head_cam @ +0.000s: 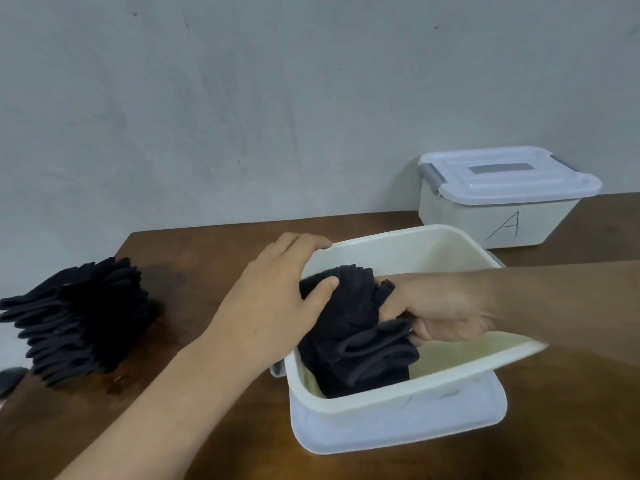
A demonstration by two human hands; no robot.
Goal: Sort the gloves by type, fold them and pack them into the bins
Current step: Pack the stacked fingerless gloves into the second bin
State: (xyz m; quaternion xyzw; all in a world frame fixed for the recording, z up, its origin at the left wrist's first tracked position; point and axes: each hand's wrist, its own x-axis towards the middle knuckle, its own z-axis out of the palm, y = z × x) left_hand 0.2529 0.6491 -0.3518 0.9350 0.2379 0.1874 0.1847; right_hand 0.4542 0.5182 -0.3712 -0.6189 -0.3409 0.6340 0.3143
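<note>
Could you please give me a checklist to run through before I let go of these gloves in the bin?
1. Grip: right hand holds the packed gloves, ok.
2. Steadying: left hand rests on the open bin at its rim, ok.
3. Space: the bin's right side is free, ok.
4. Label: the mark on the near wall is half hidden, cannot tell.
5. Supply: glove pile lies on the table, ok.

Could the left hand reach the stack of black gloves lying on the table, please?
Probably yes: the left hand only rests on the open bin's rim, and bare table lies between it and the stack.
</note>
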